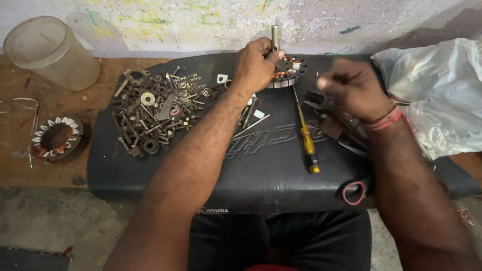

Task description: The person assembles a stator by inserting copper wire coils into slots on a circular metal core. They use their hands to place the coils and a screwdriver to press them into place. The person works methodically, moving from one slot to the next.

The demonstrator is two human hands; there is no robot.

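left hand (257, 62) curled around an upright metal shaft (275, 36), fingers wrapped on its lower part, thumb side toward the stator (287, 72) (round laminated core with copper windings and white insulator tips) that lies flat on the black seat pad (261, 165) just right of the hand, touching it. shaft stands upright at the stator's near-left edge; cannot tell if it goes through the core.

right hand (351, 88) is blurred, closed into a loose fist, held above the pad right of the stator; cannot tell if it grips anything. red thread bands on that wrist.

between the hands a yellow-handled screwdriver (306, 138) lies on the pad, tip toward the stator, handle toward the person. dark pliers-like tools (346, 135) lie under the right wrist (partly hidden).

left of the left forearm, a heap of bolts, nuts and washers (153, 113) on the pad. a red rubber ring (354, 193) near the pad's front edge. off the pad on the wooden bench: second stator (56, 138) far left, cloudy plastic tub (50, 52) behind it, crumpled clear plastic bag (437, 90) at right.
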